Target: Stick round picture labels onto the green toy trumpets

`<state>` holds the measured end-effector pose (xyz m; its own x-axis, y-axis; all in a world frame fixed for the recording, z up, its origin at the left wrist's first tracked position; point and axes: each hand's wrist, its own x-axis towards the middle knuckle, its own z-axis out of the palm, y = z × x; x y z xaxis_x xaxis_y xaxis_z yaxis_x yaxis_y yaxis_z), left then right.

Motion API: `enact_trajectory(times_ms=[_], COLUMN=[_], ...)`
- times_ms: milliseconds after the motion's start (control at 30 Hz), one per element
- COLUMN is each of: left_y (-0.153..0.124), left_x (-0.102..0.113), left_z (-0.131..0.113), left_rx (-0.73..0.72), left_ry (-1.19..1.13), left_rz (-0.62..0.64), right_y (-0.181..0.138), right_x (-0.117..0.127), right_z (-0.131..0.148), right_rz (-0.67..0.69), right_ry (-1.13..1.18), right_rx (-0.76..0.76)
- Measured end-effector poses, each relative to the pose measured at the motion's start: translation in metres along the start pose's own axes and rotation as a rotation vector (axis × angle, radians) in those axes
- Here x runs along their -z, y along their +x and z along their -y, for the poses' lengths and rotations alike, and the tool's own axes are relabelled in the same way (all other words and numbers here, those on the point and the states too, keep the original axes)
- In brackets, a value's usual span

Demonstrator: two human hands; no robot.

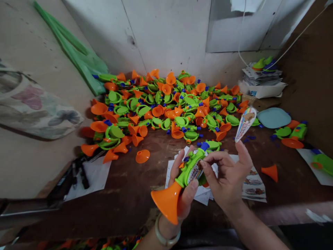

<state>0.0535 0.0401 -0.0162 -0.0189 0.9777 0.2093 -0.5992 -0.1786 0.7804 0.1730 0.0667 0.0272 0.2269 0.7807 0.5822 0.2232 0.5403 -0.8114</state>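
My left hand (187,198) is wrapped around a toy trumpet (184,174) with a green body, blue mouthpiece and flared orange bell, which points down toward me. On the trumpet's side lies a printed sticker (194,173). The thumb and index finger of my right hand (229,178) pinch that sticker's upper end against the green body. A second teardrop-shaped sticker (245,124) with a rainbow edge clings to a raised fingertip of the same hand. White papers (170,173) lie beneath the trumpet, and a sticker sheet (255,189) is partly behind my right wrist.
A heap of similar toy trumpets (166,104) spreads along the back wall. Loose orange bells (142,156) lie nearby. At right are a pale blue lid-like piece (274,117) and a paper stack (261,81). Pens (83,177) lie left; a green bag (78,59) hangs above.
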Motion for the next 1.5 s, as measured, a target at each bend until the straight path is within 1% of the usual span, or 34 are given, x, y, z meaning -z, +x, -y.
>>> enact_trajectory(times_ms=[67,100,167,233,267,333,367,400,467,533,600,633,667,700,800,833,867,933,1000,1067,1100,1167,1267,1500], left_y=[0.000,0.000,0.002,0.005,0.007,0.014,0.017,0.020,0.024,0.024,0.018,0.015,0.011,0.007,0.001,0.001,0.001,0.003,0.005,0.007,0.007,0.008,0.009,0.010], left_x=[0.000,-0.001,-0.002,-0.004,-0.006,-0.009,-0.012,-0.014,-0.017,-0.018,-0.016,-0.014,-0.012,-0.010,-0.006,-0.005,-0.004,-0.003,-0.003,-0.002,-0.002,-0.002,-0.001,-0.002], left_z=[0.000,-0.001,-0.004,-0.007,-0.008,-0.008,-0.007,-0.004,0.002,0.007,0.007,0.005,0.003,-0.001,-0.008,-0.009,-0.009,-0.007,-0.005,-0.006,-0.007,-0.011,-0.017,-0.026], left_rx=[-0.001,0.002,-0.004,0.008,0.042,0.165,0.245,0.322,0.434,0.491,0.489,0.473,0.449,0.422,0.348,0.334,0.326,0.304,0.282,0.273,0.271,0.261,0.230,0.239], left_ry=[0.015,0.017,0.001,-0.051,-0.093,-0.183,-0.218,-0.243,-0.255,-0.221,-0.145,-0.099,-0.051,-0.001,0.103,0.114,0.118,0.108,0.081,0.018,-0.014,-0.055,-0.085,-0.117], left_rz=[-0.012,-0.028,-0.075,-0.104,-0.106,-0.104,-0.115,-0.137,-0.185,-0.227,-0.271,-0.278,-0.257,-0.204,0.026,0.069,0.084,0.029,-0.081,-0.163,-0.177,-0.157,-0.116,-0.054], right_y=[0.002,0.005,0.012,0.017,0.019,0.016,0.013,0.009,0.000,-0.008,-0.014,-0.016,-0.018,-0.019,-0.017,-0.015,-0.013,-0.005,0.003,0.009,0.011,0.012,0.009,0.010], right_x=[0.002,0.003,0.005,0.004,0.001,-0.005,-0.009,-0.013,-0.016,-0.014,-0.009,-0.007,-0.005,-0.003,-0.002,-0.002,-0.001,0.002,0.008,0.015,0.018,0.021,0.021,0.023], right_z=[-0.006,-0.009,-0.016,-0.019,-0.018,-0.013,-0.009,-0.005,0.000,0.001,-0.002,-0.003,-0.004,-0.004,0.002,0.005,0.008,0.010,0.010,0.006,0.004,0.001,0.000,0.000], right_rz=[-0.001,-0.026,-0.117,-0.200,-0.217,-0.216,-0.220,-0.227,-0.219,-0.184,-0.151,-0.140,-0.125,-0.097,0.057,0.108,0.141,0.167,0.138,0.066,0.030,0.001,0.064,0.194], right_ry=[-0.029,-0.045,-0.057,0.031,0.122,0.328,0.400,0.431,0.369,0.214,0.037,-0.025,-0.060,-0.064,0.053,0.123,0.213,0.425,0.568,0.559,0.515,0.415,0.325,0.298], right_rx=[0.000,0.001,0.005,-0.044,-0.102,-0.229,-0.261,-0.256,-0.164,0.005,0.176,0.238,0.275,0.284,0.222,0.170,0.099,-0.077,-0.234,-0.318,-0.345,-0.388,-0.439,-0.468])
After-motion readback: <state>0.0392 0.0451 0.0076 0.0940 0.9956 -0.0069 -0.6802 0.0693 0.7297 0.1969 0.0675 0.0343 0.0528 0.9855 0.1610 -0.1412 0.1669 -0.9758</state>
